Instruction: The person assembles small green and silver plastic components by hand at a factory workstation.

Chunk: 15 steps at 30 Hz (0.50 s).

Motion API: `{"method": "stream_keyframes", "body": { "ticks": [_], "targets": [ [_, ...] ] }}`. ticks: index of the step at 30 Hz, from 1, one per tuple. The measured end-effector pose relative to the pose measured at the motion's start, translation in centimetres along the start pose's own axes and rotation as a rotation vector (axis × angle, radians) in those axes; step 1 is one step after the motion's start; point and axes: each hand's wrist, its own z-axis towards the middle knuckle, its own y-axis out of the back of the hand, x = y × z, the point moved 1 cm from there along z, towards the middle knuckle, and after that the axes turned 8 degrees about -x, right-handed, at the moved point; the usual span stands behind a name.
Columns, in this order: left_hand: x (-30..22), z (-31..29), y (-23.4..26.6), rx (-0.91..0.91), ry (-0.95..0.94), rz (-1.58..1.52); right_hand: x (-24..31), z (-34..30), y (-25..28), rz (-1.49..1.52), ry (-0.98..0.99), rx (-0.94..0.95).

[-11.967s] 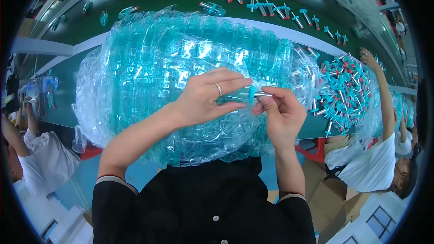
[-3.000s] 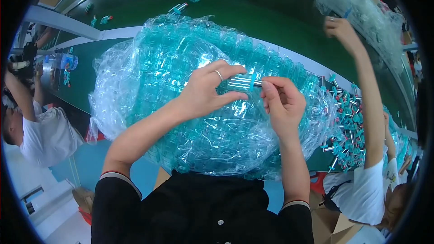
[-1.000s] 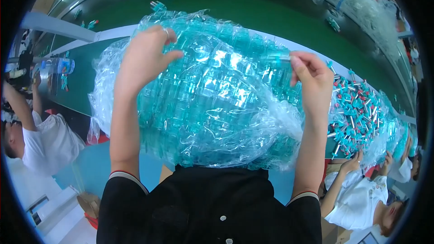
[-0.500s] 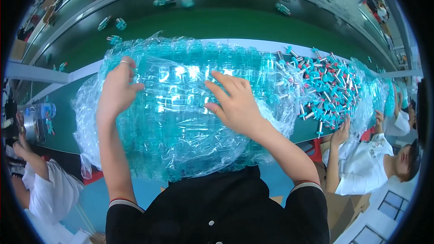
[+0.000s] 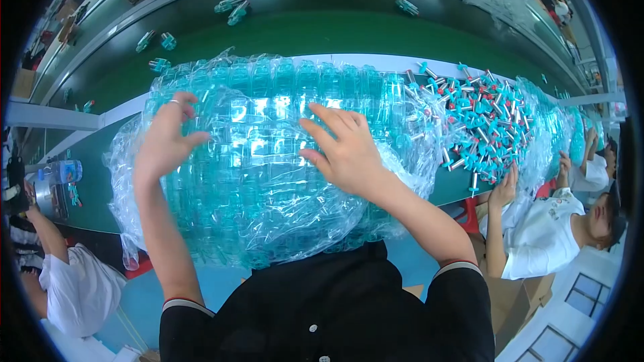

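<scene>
A big clear plastic bag (image 5: 268, 161) full of stacked teal plastic parts lies in front of me at the edge of the green bench. My left hand (image 5: 164, 137), with a ring on one finger, rests on the bag's upper left side with fingers spread. My right hand (image 5: 342, 151) lies flat on the middle of the bag, fingers apart. Neither hand holds anything.
A heap of loose teal and red parts with metal pins (image 5: 483, 121) lies in a bag to the right. A green conveyor belt (image 5: 322, 27) behind carries a few teal parts (image 5: 231, 8). One person in white sits at the right (image 5: 557, 228), another at the left (image 5: 60, 275).
Earlier both hands pinched a small part together above the bag. Since then they have parted and come down on the bag; my right hand moved from its right end to the middle.
</scene>
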Motion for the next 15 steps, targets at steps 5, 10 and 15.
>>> {"method": "stream_keyframes", "body": {
  "ticks": [5, 10, 15],
  "targets": [
    [0.5, 0.3, 1.8, -0.022, 0.089, -0.038, 0.2, 0.2, 0.0, -0.008, 0.011, -0.007],
    [6.3, 1.2, 5.3, 0.089, 0.204, -0.618, 0.2, 0.0, -0.2, -0.046, 0.013, 0.034],
    [11.4, 1.9, 9.4, -0.143, -0.086, -1.385, 0.8, 0.3, -0.1, -0.045, 0.034, 0.021]
  ]
}}
